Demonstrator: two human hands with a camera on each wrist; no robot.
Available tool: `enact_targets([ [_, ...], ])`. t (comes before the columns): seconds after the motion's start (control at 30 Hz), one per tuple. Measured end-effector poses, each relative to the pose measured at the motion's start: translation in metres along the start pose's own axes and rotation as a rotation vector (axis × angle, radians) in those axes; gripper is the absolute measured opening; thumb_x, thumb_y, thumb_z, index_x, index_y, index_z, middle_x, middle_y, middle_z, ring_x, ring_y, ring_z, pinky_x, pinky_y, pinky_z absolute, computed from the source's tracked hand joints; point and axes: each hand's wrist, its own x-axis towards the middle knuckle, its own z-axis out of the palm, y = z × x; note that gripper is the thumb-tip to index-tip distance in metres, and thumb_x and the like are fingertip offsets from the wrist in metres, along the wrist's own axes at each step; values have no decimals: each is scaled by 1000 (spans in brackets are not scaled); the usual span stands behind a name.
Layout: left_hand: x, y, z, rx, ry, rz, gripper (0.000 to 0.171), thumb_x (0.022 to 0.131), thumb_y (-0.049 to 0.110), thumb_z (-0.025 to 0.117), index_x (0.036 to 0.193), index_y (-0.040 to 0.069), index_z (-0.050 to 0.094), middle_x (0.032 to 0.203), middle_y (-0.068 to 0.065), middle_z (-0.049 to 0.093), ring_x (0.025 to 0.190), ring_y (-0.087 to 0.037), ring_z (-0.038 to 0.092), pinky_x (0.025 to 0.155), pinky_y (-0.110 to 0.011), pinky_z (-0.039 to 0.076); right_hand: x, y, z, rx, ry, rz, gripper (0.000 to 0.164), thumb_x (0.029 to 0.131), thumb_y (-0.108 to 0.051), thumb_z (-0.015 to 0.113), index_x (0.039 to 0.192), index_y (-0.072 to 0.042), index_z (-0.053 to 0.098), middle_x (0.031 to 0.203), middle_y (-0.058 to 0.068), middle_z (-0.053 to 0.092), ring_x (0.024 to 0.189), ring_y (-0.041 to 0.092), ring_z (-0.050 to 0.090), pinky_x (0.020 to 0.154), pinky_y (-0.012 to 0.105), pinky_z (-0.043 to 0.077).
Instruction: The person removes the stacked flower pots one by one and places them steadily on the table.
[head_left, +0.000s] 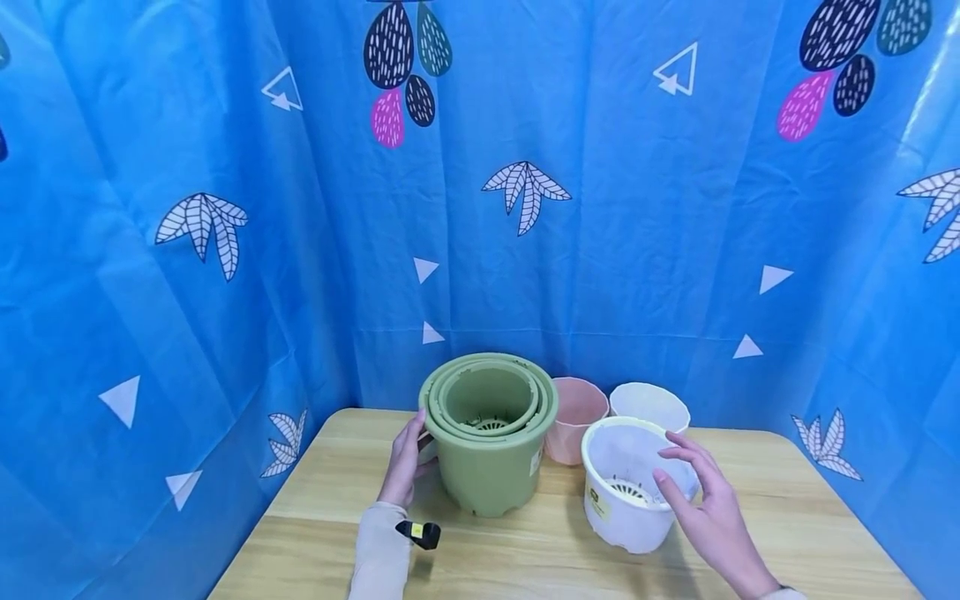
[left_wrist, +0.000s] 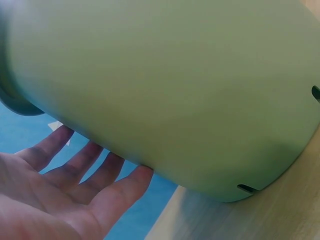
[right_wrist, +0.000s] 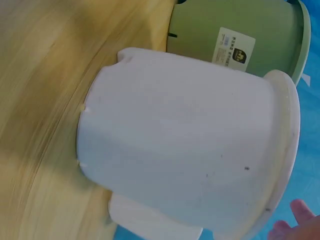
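A large green plant pot (head_left: 480,479), with smaller green pots nested inside it, stands upright on the table. My left hand (head_left: 402,467) is at its left side. In the left wrist view the fingertips (left_wrist: 144,172) touch the pot wall, the fingers spread and gently bent. Right of the green pots stands a white plant pot (head_left: 626,525) with a slotted bottom and a yellow label. My right hand (head_left: 708,508) is beside its right rim, fingers and thumb extended. The right wrist view shows only some fingertips (right_wrist: 300,212) near the rim; whether they touch it I cannot tell.
Behind stand a pink pot (head_left: 573,408) and another white pot (head_left: 651,402), close against the front ones. The wooden table (head_left: 525,567) is bordered by a blue patterned curtain (head_left: 637,250) at the back and sides. A black wrist device (head_left: 420,534) sits on the left sleeve.
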Motion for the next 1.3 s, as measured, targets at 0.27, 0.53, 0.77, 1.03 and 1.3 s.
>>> enact_targets([
  [0.27, 0, -3, -2, -8, 3, 2, 76, 103, 67, 41, 156, 13, 44, 162, -19, 41, 151, -46, 39, 114, -67, 44, 4, -10, 18, 85, -62, -87, 10, 100, -5, 66, 106, -13, 69, 130, 10, 66, 125, -13, 52, 103, 0, 41],
  [0.53, 3, -2, -3, -8, 7, 16, 77, 103, 68, 41, 157, 12, 43, 162, -22, 41, 149, -48, 40, 113, -68, 44, 15, -26, 47, 128, -242, -169, 12, 101, -7, 65, 105, -15, 73, 112, 2, 75, 104, -4, 67, 89, 17, 58],
  [0.77, 0, -4, -2, -7, -7, 20, 77, 104, 67, 40, 157, 10, 42, 162, -23, 40, 150, -48, 39, 113, -67, 45, 27, -30, 69, 121, -446, -179, 8, 103, -19, 64, 104, -21, 72, 99, -8, 74, 90, 0, 65, 82, 23, 60],
  [1.03, -1, -5, -2, -14, -13, 30, 76, 105, 65, 41, 159, 12, 39, 165, -22, 35, 151, -48, 37, 112, -68, 45, 25, -40, 90, 108, -650, -183, 10, 102, -31, 67, 110, -26, 70, 107, -12, 72, 102, 2, 64, 90, 30, 60],
  [1.3, 0, -5, -1, -21, -4, 27, 75, 105, 65, 41, 156, 10, 43, 162, -22, 40, 150, -48, 39, 112, -68, 45, 16, -31, 109, 39, -719, -197, 17, 100, -45, 67, 110, -31, 67, 113, -16, 70, 108, 7, 67, 96, 37, 60],
])
